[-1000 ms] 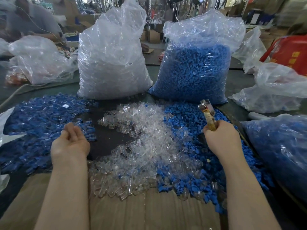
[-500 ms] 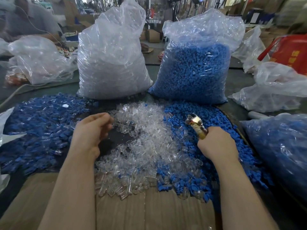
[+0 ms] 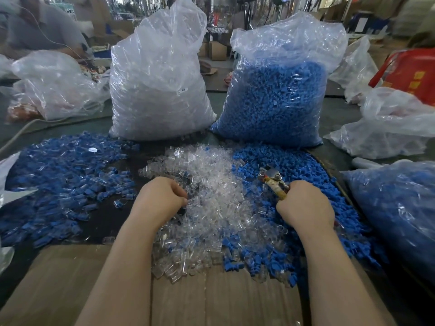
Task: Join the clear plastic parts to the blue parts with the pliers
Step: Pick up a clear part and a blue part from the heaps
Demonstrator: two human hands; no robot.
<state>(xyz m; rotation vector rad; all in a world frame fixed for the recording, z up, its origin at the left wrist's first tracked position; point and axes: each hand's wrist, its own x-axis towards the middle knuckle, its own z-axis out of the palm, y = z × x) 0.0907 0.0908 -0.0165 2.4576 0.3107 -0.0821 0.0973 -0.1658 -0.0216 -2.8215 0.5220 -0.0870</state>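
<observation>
I see my left hand (image 3: 160, 198) down on the near-left edge of the pile of clear plastic parts (image 3: 219, 208), fingers curled in among them; whether they pinch one piece I cannot tell. My right hand (image 3: 306, 208) is clamped round the handles of the pliers (image 3: 273, 180), whose metal head points far and left, lying over the spot where the clear pile meets the loose blue parts (image 3: 294, 165) on the right. On the left of the dark table (image 3: 113, 222) spreads a heap of joined blue-and-clear pieces (image 3: 58, 180). At the far side stand two big bags, the bag of clear parts (image 3: 160, 85) on the left and the bag of blue parts (image 3: 277, 100) right of it. A sheet of cardboard (image 3: 211, 297) lies nearest me under both forearms, and another bag of blue pieces (image 3: 400, 212) sits at the near right
</observation>
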